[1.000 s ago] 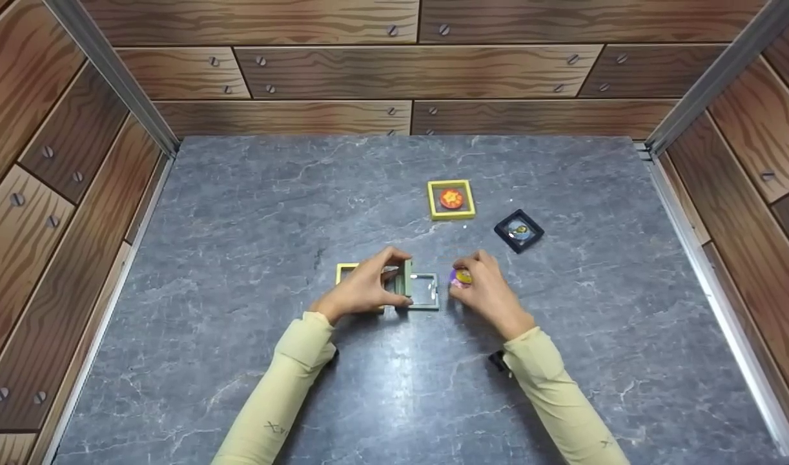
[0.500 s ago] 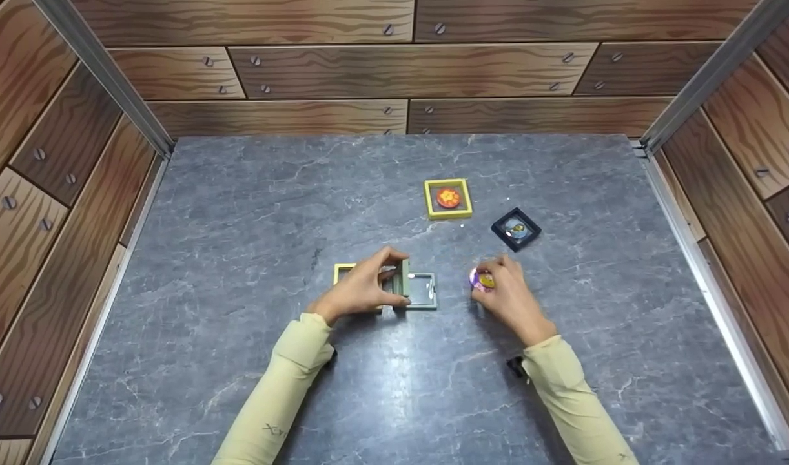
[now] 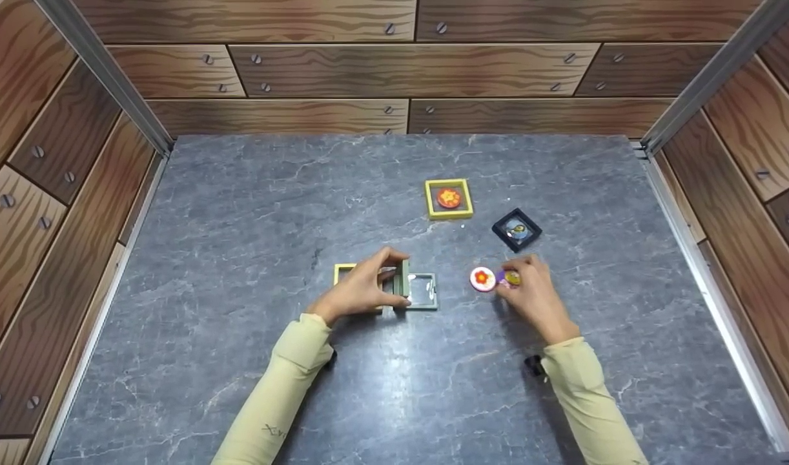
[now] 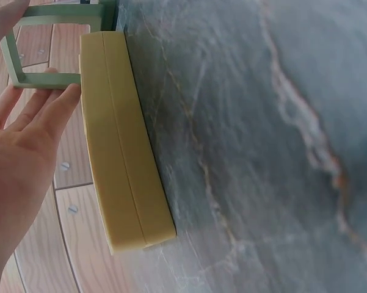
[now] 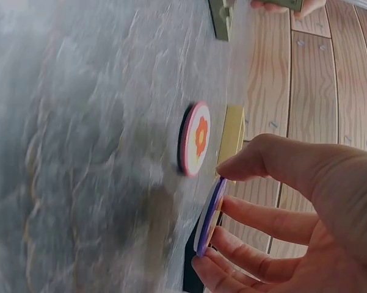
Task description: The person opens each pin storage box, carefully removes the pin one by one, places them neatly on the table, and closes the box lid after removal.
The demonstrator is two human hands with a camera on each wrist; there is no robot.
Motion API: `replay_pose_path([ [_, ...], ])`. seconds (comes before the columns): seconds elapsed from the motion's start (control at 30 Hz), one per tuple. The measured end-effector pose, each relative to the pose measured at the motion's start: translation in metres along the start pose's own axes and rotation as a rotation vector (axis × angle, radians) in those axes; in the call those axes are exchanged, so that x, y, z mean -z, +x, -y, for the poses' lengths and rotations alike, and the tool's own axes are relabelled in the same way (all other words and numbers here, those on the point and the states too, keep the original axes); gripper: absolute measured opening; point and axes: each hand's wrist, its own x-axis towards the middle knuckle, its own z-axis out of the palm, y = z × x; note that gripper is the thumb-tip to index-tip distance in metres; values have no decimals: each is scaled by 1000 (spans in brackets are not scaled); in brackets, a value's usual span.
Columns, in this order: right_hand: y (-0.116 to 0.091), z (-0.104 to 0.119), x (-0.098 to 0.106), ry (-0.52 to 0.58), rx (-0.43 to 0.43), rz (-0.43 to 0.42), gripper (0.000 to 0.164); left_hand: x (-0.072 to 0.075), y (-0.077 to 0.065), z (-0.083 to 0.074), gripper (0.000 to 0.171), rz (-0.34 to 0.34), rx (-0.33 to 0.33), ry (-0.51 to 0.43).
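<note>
In the head view, my left hand (image 3: 363, 284) holds the raised half of a hinged green display frame (image 3: 405, 279) between thumb and fingers. Its other half, with a clear window, lies flat on the table. The left wrist view shows the green frame (image 4: 47, 80) upright in my fingers, beside a thick yellow frame (image 4: 119, 146). My right hand (image 3: 531, 294) pinches a purple-edged round badge (image 5: 211, 217) by its rim, tilted close over the table. Just left of it a white round badge with a red flower (image 3: 482, 279) lies flat.
Farther back lie a yellow frame (image 3: 449, 217) holding an orange badge and a dark frame (image 3: 502, 235) turned cornerwise with a round badge inside. The yellow frame (image 3: 343, 267) near my left hand is mostly covered by it. Wood-patterned panels (image 3: 317, 71) border the grey marbled table.
My right hand has moved right with the purple-edged badge. The flower badge now shows on the table where the purple-edged one was half a second ago. My left hand has stayed still.
</note>
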Motion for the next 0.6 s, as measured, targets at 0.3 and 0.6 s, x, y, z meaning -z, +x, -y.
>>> replay_pose_path([
  [0.3,0,-15,6,-5,-32,-4,44,1,0,-1,78,7,4,29],
  [0.6,1,-25,6,-21,-46,-7,43,1,0,0,76,3,12,29],
])
